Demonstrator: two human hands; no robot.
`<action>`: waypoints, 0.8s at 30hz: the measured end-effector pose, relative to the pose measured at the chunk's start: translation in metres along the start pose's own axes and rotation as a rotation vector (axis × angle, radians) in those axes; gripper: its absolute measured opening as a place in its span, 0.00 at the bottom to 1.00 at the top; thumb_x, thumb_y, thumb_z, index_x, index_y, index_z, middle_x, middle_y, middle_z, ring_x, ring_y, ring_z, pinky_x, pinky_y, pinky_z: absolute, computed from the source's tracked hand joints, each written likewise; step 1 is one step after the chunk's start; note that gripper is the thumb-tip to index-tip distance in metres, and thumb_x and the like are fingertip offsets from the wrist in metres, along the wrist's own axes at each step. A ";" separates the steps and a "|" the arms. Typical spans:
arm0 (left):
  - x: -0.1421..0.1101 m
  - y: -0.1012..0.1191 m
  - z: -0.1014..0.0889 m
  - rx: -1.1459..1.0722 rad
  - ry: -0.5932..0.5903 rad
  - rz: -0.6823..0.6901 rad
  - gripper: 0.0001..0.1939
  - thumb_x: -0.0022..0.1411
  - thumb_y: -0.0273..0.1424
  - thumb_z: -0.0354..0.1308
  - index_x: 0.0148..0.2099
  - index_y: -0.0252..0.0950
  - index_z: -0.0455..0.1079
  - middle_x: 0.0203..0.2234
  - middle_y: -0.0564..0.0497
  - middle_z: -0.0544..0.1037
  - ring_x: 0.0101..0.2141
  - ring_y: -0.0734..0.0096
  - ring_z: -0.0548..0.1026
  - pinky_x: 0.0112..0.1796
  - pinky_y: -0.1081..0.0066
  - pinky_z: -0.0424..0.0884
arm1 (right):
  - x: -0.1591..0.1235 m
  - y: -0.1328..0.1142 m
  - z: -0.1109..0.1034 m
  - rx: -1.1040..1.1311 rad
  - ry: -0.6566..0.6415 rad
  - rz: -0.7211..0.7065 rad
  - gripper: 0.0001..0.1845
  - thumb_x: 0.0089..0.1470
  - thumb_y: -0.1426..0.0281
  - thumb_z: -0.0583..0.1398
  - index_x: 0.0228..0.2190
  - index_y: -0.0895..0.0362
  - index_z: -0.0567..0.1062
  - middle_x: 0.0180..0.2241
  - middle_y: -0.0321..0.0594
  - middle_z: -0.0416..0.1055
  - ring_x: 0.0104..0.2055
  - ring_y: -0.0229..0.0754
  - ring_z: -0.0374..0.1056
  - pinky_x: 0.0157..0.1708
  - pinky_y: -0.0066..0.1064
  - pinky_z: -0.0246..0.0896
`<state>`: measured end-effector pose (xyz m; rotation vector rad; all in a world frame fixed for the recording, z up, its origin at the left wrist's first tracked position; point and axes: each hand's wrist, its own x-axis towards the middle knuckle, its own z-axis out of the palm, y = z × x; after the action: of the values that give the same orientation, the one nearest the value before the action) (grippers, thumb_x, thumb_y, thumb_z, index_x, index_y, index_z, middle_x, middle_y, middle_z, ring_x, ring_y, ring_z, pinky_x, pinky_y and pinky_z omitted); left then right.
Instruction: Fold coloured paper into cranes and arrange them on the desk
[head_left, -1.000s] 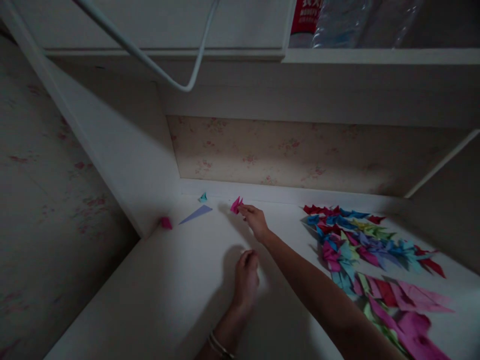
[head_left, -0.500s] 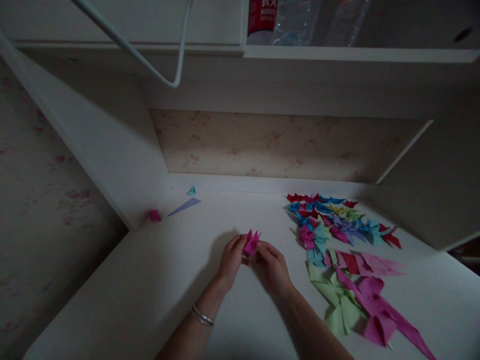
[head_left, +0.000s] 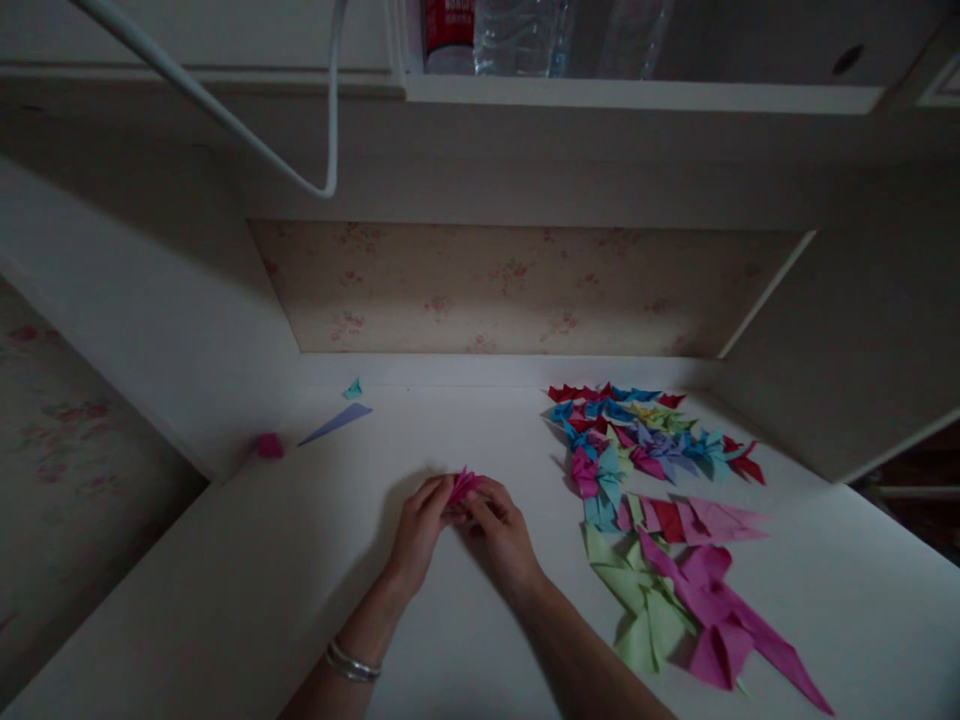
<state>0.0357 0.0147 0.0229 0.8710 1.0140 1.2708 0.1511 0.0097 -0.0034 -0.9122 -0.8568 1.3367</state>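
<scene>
Both my hands meet at the middle of a white desk (head_left: 225, 600). My left hand (head_left: 418, 530) and my right hand (head_left: 501, 530) pinch a small folded pink paper piece (head_left: 462, 486) between their fingertips. Its pointed tips stick up between my fingers. My left wrist wears thin silver bangles (head_left: 351, 662). To the right of my hands lies a spread of folded paper pieces (head_left: 645, 450) in red, blue, green, purple and pink.
A small pink folded piece (head_left: 269, 445), a purple paper triangle (head_left: 335, 423) and a tiny teal piece (head_left: 352, 389) lie at the back left. A shelf above holds plastic bottles (head_left: 517, 35). A white tube (head_left: 225, 110) hangs at upper left. Cabinet panels flank the desk.
My right hand took the pink folded piece from the back of the desk and brought it to the middle. My left hand joined it, and both now grip the piece lower down.
</scene>
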 end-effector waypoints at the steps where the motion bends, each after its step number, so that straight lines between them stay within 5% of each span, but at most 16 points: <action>1: 0.001 -0.001 -0.001 -0.002 0.022 0.005 0.21 0.51 0.41 0.64 0.42 0.31 0.75 0.39 0.42 0.79 0.36 0.62 0.77 0.34 0.70 0.74 | 0.000 0.000 0.000 0.004 -0.014 0.007 0.15 0.42 0.59 0.67 0.33 0.52 0.77 0.35 0.40 0.73 0.30 0.39 0.67 0.23 0.28 0.60; 5: 0.004 -0.007 -0.004 -0.036 0.077 0.012 0.23 0.48 0.36 0.67 0.47 0.33 0.72 0.42 0.43 0.78 0.38 0.64 0.77 0.36 0.69 0.74 | 0.000 0.003 -0.001 0.044 -0.048 0.025 0.15 0.45 0.59 0.66 0.34 0.54 0.76 0.30 0.37 0.72 0.25 0.35 0.63 0.23 0.26 0.56; 14: 0.004 -0.009 -0.004 0.008 -0.013 -0.040 0.23 0.50 0.35 0.67 0.48 0.34 0.73 0.45 0.44 0.78 0.36 0.67 0.77 0.38 0.70 0.74 | 0.007 0.014 -0.005 0.067 0.051 0.031 0.20 0.48 0.53 0.63 0.35 0.55 0.71 0.15 0.28 0.63 0.16 0.32 0.56 0.17 0.24 0.49; 24: 0.002 -0.009 0.000 0.126 -0.006 -0.050 0.24 0.50 0.37 0.66 0.48 0.34 0.71 0.41 0.44 0.79 0.33 0.67 0.77 0.31 0.72 0.74 | 0.011 0.013 -0.007 0.120 0.146 0.005 0.21 0.46 0.59 0.65 0.41 0.53 0.69 0.28 0.33 0.70 0.18 0.30 0.59 0.16 0.23 0.52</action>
<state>0.0383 0.0155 0.0144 0.9389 1.1138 1.1718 0.1527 0.0204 -0.0186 -0.9065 -0.6555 1.2948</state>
